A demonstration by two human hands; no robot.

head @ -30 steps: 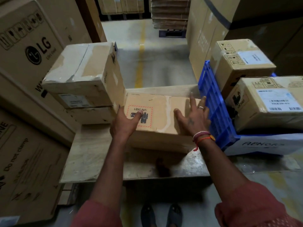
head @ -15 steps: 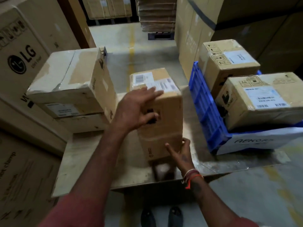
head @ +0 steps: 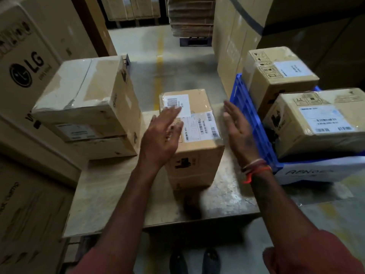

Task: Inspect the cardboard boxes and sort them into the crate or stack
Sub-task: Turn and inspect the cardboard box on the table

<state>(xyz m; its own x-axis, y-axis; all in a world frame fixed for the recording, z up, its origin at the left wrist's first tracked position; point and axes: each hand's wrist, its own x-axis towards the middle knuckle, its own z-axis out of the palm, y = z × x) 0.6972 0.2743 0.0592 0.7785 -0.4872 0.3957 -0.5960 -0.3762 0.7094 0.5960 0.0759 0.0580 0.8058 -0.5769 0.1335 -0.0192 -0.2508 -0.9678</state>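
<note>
I see the middle box standing upright on the table, between the two-box stack and the blue crate. Left hand flat over its labelled top — contact unclear. Right hand just beside it, fingers straight, holding nothing.
</note>
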